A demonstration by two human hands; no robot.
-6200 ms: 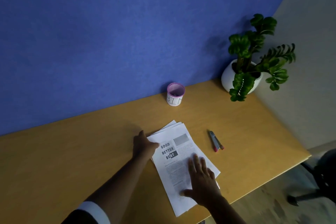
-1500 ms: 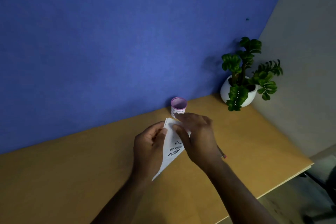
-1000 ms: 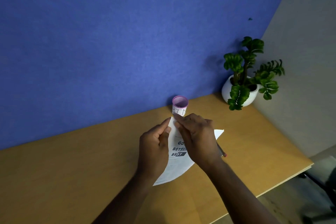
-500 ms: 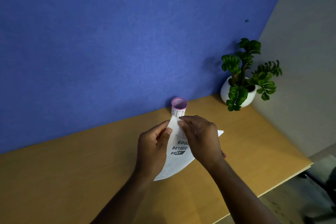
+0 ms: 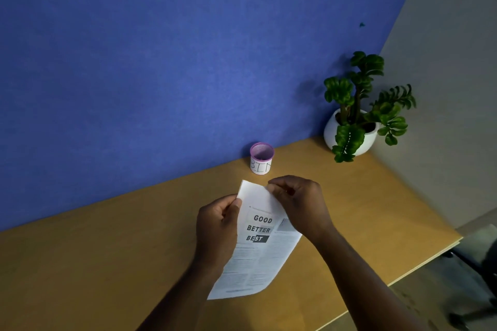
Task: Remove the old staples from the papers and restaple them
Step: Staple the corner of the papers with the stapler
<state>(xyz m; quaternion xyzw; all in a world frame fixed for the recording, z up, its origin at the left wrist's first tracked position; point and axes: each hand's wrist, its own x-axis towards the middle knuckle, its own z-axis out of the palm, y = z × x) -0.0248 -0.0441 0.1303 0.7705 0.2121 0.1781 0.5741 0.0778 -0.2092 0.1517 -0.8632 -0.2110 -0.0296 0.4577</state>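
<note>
Blue wall panel (image 5: 161, 62) rises behind a tan wooden counter (image 5: 80, 263), over which both hands work. The left hand (image 5: 217, 226) pinches the left edge of the papers (image 5: 258, 250) near their top, thumb on the printed face and fingers curled behind. The right hand (image 5: 298, 201) is curled at the top right of the sheets, its fingertips pinched together at the upper edge; whether a staple sits between them is too small to tell. Between the hands the papers are lifted at the top and slope down toward the person, the bottom corner near or on the counter, with "GOOD BETTER BEST" in bold print on the front page. Just beyond the hands, against the wall, stands a small purple-rimmed cup (image 5: 261, 158) with "BIN" written on it. Farther off to the right of the right hand, in the corner, is a green plant (image 5: 357, 99) in a round white pot (image 5: 330, 134).
</note>
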